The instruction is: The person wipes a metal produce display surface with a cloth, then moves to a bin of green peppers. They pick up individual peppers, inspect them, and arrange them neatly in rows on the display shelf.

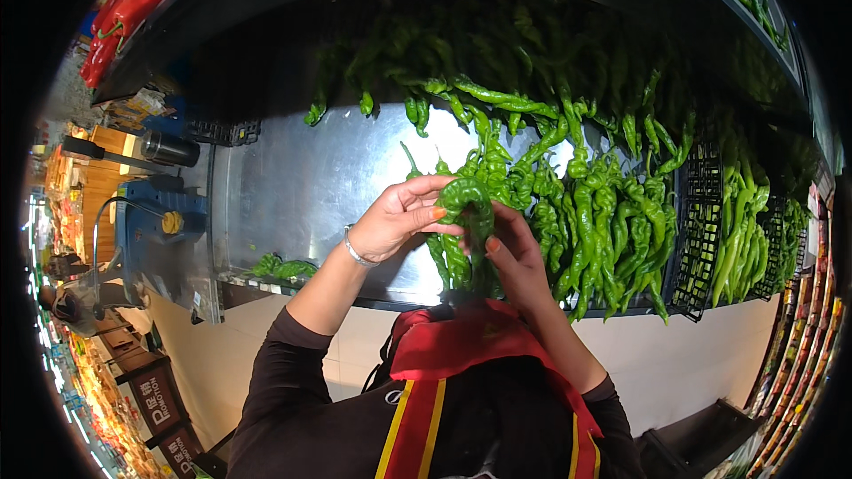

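Observation:
Between both hands I hold up one curved green chili pepper (pixel 471 203), bent like a hook. My left hand (pixel 409 209) grips its bent end between thumb and fingers, and my right hand (pixel 519 253) has thumb and fingers around its straighter length. Below them spreads a metal display tray (pixel 299 179). Wrinkled green peppers (pixel 602 226) lie in rows on the tray's right half, mostly lengthwise. A few more peppers rest just behind and under my hands. At the tray's front left corner sits a small group of green peppers (pixel 283 267).
A black plastic crate divider (pixel 695 246) separates these from lighter green peppers (pixel 739 219) at right. Overhead, a dark shelf edge (pixel 266 13) shades more peppers at the back. Red peppers (pixel 133 10) sit upper left. Left of the tray stands a blue machine (pixel 150 213).

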Available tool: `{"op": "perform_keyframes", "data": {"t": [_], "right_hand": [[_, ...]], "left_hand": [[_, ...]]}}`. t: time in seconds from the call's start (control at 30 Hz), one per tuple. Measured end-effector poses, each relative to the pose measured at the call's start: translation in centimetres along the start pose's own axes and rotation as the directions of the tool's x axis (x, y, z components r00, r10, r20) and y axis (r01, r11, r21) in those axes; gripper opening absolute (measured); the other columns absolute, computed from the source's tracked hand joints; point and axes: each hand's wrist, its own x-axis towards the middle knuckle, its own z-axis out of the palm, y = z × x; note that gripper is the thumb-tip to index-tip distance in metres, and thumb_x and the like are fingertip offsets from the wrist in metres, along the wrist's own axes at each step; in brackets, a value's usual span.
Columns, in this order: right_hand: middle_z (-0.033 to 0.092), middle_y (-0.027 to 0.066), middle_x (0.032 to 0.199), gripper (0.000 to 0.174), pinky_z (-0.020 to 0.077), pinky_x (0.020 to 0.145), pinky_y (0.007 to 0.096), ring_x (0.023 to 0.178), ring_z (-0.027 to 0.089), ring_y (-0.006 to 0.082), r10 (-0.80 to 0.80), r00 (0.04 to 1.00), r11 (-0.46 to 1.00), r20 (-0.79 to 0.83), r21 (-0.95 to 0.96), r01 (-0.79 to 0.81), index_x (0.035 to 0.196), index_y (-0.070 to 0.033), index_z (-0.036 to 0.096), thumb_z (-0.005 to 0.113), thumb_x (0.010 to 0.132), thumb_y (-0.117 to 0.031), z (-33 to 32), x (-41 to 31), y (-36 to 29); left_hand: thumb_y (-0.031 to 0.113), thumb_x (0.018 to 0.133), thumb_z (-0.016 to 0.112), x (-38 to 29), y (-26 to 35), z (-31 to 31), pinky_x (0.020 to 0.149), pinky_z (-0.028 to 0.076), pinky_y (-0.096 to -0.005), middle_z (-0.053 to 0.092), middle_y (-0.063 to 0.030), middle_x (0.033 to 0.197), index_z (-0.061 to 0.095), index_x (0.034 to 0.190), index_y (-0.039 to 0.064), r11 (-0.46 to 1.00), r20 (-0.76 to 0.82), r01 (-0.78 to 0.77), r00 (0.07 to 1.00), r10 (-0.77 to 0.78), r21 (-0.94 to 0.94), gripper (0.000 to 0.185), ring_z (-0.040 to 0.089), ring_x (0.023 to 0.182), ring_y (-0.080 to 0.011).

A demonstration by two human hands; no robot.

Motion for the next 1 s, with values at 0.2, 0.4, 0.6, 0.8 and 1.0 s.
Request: {"op": "perform_keyframes", "data": {"t": [0.2, 0.4, 0.6, 0.8, 1.0], "right_hand": [[0.059, 0.0143, 0.112, 0.052, 0.0470, 0.081, 0.0309, 0.091, 0.058, 0.0194, -0.133, 0.986, 0.991, 0.098, 0.041, 0.129, 0.141, -0.004, 0.034, 0.054, 0.093, -0.006, -0.1, -0.7, -1.0], [0.061, 0.0171, 0.105, 0.041, 0.0468, 0.083, 0.0313, 0.091, 0.060, 0.0272, -0.469, 0.883, 0.592, -0.012, -0.747, 0.304, 0.112, 0.002, 0.062, 0.069, 0.072, 0.004, -2.0, -2.1, -1.6], [0.062, 0.0154, 0.098, 0.028, 0.0493, 0.075, 0.0365, 0.084, 0.060, 0.0325, -0.269, 0.957, -0.021, 0.103, -0.995, 0.101, 0.100, -0.004, 0.067, 0.069, 0.072, 0.001, -10.6, -4.7, 2.5], [0.062, 0.0145, 0.093, 0.021, 0.0483, 0.080, 0.0377, 0.089, 0.060, 0.0335, -0.448, 0.893, 0.148, 0.042, -0.981, 0.121, 0.093, -0.002, 0.061, 0.069, 0.074, 0.000, -8.0, 2.3, -0.8], [0.051, 0.0163, 0.123, 0.063, 0.0342, 0.101, 0.0416, 0.120, 0.042, 0.0361, -0.427, 0.891, -0.017, 0.155, -0.986, 0.164, 0.132, -0.003, 0.044, 0.070, 0.074, -0.007, -9.5, 17.1, -0.4]], "left_hand": [[0.009, 0.090, 0.060, -0.5, 0.9, 1.2, 0.085, 0.055, -0.0375, 0.060, -0.0137, 0.118, 0.048, 0.128, -0.002, 0.999, -0.007, -0.053, 0.999, 0.053, 0.002, 0.042, 0.063, 0.100, -0.0227], [0.013, 0.091, 0.059, -0.1, -0.7, -0.3, 0.091, 0.051, -0.0334, 0.062, -0.0134, 0.115, 0.053, 0.123, 0.000, 0.994, -0.283, -0.094, 0.953, 0.106, 0.057, 0.034, 0.061, 0.105, -0.0201], [0.015, 0.092, 0.058, 1.0, -3.7, -6.7, 0.091, 0.049, -0.0298, 0.062, -0.0111, 0.115, 0.054, 0.120, 0.001, 0.992, -0.425, 0.062, 0.905, -0.008, 0.113, 0.031, 0.061, 0.104, -0.0177], [0.017, 0.092, 0.059, 6.9, -4.0, -11.7, 0.093, 0.047, -0.0313, 0.060, -0.0112, 0.116, 0.047, 0.125, 0.002, 0.992, -0.588, 0.117, 0.807, -0.063, 0.055, 0.038, 0.059, 0.108, -0.0199], [0.044, 0.091, 0.056, 16.8, -4.3, -12.5, 0.097, 0.045, -0.0389, 0.047, -0.0195, 0.130, 0.034, 0.133, -0.002, 0.964, -0.611, -0.053, 0.782, -0.121, -0.260, 0.066, 0.052, 0.116, -0.0281]]}}
